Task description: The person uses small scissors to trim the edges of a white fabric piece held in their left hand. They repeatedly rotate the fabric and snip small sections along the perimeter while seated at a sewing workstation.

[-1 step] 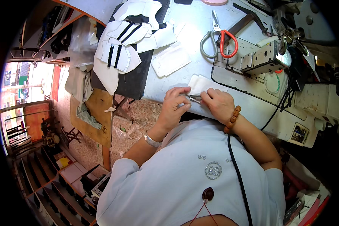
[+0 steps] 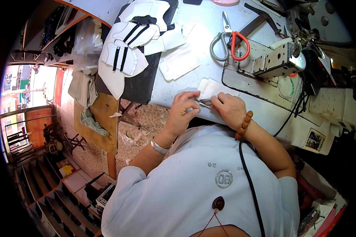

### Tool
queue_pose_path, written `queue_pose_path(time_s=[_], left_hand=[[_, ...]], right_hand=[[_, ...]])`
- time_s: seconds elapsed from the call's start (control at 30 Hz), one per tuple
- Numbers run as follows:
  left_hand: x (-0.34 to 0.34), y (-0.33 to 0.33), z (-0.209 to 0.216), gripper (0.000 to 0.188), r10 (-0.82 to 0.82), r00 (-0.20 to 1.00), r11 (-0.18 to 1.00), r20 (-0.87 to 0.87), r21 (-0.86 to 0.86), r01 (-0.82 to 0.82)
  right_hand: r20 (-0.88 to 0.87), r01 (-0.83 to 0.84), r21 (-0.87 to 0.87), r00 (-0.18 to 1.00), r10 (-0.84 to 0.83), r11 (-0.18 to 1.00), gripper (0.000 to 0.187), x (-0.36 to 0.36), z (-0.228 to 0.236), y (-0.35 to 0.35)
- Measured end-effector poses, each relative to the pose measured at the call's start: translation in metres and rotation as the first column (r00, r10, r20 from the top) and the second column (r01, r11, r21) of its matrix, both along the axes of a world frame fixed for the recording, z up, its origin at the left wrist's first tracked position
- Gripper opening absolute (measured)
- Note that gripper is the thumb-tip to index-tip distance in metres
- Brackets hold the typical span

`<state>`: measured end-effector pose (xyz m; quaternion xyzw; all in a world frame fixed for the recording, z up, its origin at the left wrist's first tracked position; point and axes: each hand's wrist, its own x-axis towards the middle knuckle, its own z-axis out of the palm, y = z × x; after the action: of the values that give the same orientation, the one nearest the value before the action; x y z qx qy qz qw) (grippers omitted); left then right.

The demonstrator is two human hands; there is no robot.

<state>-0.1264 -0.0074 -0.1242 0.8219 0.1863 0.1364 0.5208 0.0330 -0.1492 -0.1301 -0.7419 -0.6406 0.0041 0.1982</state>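
Observation:
My right hand (image 2: 230, 108) is closed on small metal snips (image 2: 204, 102), their tips pointing left toward my other hand. My left hand (image 2: 182, 111) is at the table's near edge with its fingers curled and thumb close to them. Whatever is in that pinch, perhaps something very fine, is too small to make out. Just beyond both hands lies a folded white cloth piece (image 2: 213, 87), partly covered by my right hand. Another white fabric piece (image 2: 179, 62) rests farther left on the table.
Scissors (image 2: 232, 41) with one red and one grey handle lie beyond my hands, beside a hammer (image 2: 249, 29). A sewing machine (image 2: 279, 61) stands at the right. White cut pieces with black trim (image 2: 124, 47) are piled on a black board (image 2: 140, 85) at the left.

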Motion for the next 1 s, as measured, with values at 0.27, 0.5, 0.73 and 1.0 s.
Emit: queue_pose_path(time_s=[0.27, 0.5, 0.73, 1.0], left_hand=[[0.002, -0.014, 0.003, 0.008, 0.113, 0.991, 0.745, -0.069, -0.654, -0.131], [-0.002, -0.021, 0.001, 0.010, 0.272, 0.951, 0.268, -0.148, -0.937, -0.223], [-0.003, -0.015, -0.007, 0.009, 0.388, 0.918, 0.229, -0.083, -0.956, -0.183], [-0.002, -0.024, -0.001, 0.007, 0.309, 0.951, 0.344, 0.004, -0.933, -0.108]], right_hand=[[0.015, 0.016, -0.030, 1.000, -0.015, 0.999, 0.016, -0.002, 0.002, 0.000], [0.024, 0.013, -0.025, 1.000, -0.012, 1.000, 0.018, -0.003, 0.001, -0.002], [0.062, 0.006, 0.009, 0.998, -0.007, 1.000, 0.019, -0.002, -0.006, -0.002], [0.063, -0.001, -0.018, 0.998, 0.002, 1.000, 0.018, -0.002, -0.006, -0.002]])
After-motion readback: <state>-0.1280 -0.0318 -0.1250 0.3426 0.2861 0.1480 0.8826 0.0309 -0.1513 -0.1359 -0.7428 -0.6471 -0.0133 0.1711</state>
